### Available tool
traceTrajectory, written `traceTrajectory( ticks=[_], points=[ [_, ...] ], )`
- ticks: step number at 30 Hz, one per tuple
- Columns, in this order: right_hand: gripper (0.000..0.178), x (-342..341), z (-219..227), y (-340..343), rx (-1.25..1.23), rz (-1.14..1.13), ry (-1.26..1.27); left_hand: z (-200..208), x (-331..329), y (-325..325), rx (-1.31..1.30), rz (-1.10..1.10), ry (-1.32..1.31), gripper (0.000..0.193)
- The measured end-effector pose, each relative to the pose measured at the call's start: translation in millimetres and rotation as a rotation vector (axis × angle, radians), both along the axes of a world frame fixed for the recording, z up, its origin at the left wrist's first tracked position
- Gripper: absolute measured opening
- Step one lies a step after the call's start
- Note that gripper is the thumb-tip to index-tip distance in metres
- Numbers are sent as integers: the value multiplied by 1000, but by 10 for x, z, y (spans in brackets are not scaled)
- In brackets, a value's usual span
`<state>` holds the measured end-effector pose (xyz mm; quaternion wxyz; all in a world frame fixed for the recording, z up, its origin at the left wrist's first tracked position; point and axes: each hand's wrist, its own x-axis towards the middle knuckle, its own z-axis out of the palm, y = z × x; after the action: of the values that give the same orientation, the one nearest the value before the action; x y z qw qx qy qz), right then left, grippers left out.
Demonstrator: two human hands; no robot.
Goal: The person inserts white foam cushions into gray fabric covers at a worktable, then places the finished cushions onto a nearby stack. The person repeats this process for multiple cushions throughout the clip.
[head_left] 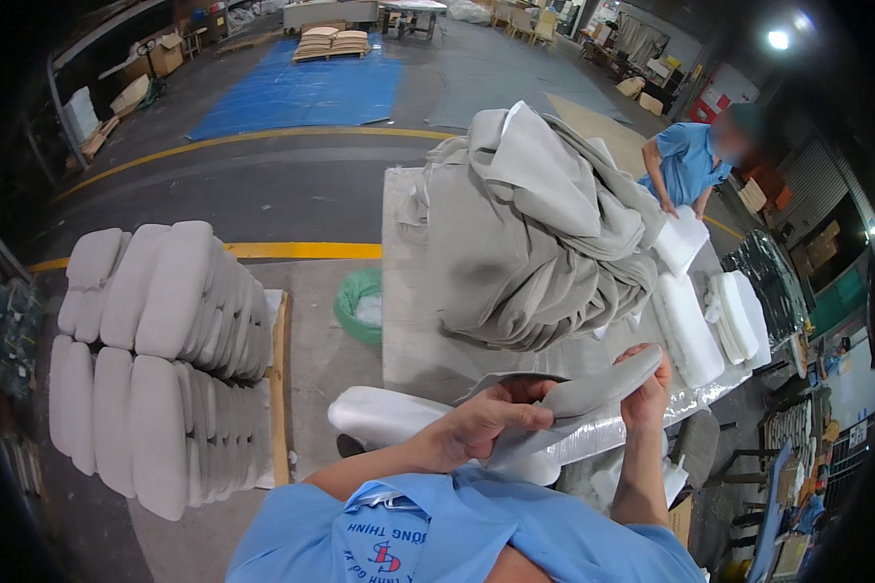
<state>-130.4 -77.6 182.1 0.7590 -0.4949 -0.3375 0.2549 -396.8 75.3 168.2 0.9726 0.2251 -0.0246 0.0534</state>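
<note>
Just above our blue shirt (476,544), at the near edge of the desk (408,350), our left hand (481,428) pinches a grey fabric cover (593,394) between thumb and fingers, gripping its lower, crumpled end. Our right hand (647,389) is closed around the other end of the same cover, fingers curled over its top edge, so the piece stretches at a slant between both hands, higher on the right. Under the cover, resting against the desk edge, lies a white foam cushion (384,413) wrapped in clear plastic film. Beyond our hands, in the middle of the desk, a tall heap of grey fabric covers (535,233) is piled loosely, folds hanging down toward us. To the right of that heap lie white foam pads (690,325), some stacked side by side. At the far right corner of the desk, a person in a blue shirt (685,160) leans over it with both hands on a white pad. To our left, on the floor, finished grey cushions (156,350) stand in tight rows on a wooden pallet (280,389). Between the pallet and the desk sits a green bag (353,301) with white material inside. Farther off, yellow floor lines (301,251) cross the concrete, and a blue tarp (301,92) lies spread on the floor.
</note>
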Motion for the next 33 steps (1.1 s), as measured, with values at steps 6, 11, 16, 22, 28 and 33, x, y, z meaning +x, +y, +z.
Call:
traceTrajectory(
  ticks=[6,11,16,22,28,33],
  points=[
    [15,73,-84,6,-35,-71,-125,-83,39,-45,-56,-129,-116,36],
    [17,64,110,-140,-123,-180,-183,-121,51,-111,63,-237,-54,41],
    [12,191,976,-760,-451,-308,-645,-60,-21,-146,-264,-301,-224,39],
    [37,-210,2436,86,-754,864,-1011,-325,-227,-120,-255,-51,-350,33],
    [50,-1171,499,1472,-813,821,-251,-585,-517,45,7,285,-32,28],
    [56,-1380,-707,1588,-827,917,314,-640,-940,-13,213,553,388,26]
  ],
)
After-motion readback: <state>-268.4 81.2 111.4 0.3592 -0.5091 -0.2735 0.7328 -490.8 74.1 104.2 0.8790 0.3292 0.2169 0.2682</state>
